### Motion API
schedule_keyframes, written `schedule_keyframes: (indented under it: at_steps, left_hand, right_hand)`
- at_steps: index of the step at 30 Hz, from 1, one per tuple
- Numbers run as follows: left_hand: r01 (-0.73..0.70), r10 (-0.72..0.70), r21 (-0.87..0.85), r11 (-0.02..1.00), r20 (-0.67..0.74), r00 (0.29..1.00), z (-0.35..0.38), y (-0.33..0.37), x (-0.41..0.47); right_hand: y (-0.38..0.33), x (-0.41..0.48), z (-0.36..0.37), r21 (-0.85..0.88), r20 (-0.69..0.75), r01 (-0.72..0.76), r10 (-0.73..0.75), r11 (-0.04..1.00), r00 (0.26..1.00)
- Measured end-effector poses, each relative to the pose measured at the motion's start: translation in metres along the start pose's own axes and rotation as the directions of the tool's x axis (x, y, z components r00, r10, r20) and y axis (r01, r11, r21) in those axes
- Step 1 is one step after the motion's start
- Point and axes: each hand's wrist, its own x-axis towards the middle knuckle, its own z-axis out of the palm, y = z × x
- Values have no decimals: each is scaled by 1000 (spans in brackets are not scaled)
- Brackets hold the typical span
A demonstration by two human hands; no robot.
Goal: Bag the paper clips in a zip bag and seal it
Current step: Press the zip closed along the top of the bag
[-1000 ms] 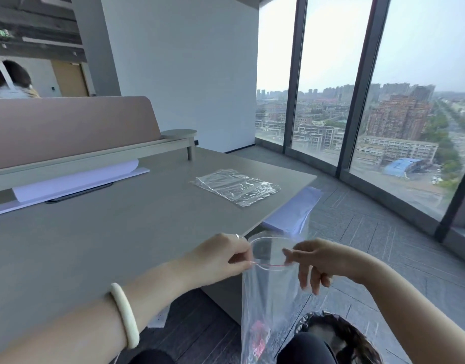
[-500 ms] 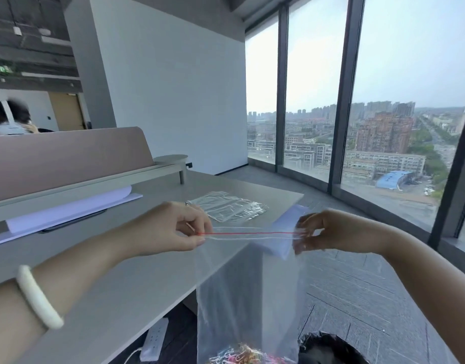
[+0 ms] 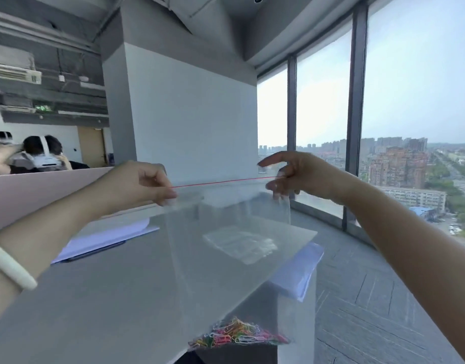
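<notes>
A clear zip bag [image 3: 234,258] hangs in the air in front of me, its red zip line stretched flat and straight along the top. Several coloured paper clips [image 3: 239,333] lie heaped at the bag's bottom. My left hand [image 3: 144,183] pinches the bag's top left corner. My right hand [image 3: 291,174] pinches the top right corner, with its index finger pointing out to the left above the zip line.
Behind the bag is a grey desk [image 3: 108,298] with a stack of spare clear bags [image 3: 240,244] and white paper sheets [image 3: 108,236]. A pink partition [image 3: 29,195] runs along the desk's back. Another person [image 3: 45,156] sits beyond it. Floor-to-ceiling windows [image 3: 409,101] stand on the right.
The bag's mouth went from open and rounded to pulled flat between both hands. Both hands rose and spread apart, and my view tilted upward.
</notes>
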Motion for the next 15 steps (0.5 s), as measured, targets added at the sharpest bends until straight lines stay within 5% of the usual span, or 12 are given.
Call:
schedule_keyframes:
  at_steps: [6, 15]
  left_hand:
    - [33, -18, 68, 997, -209, 978, -71, -12, 14]
    - [271, -165, 363, 892, -297, 941, -136, -59, 2]
  right_hand:
    - [-27, 92, 23, -51, 69, 43, -39, 998, 997]
    - [-36, 194, 105, 11, 55, 174, -174, 985, 983]
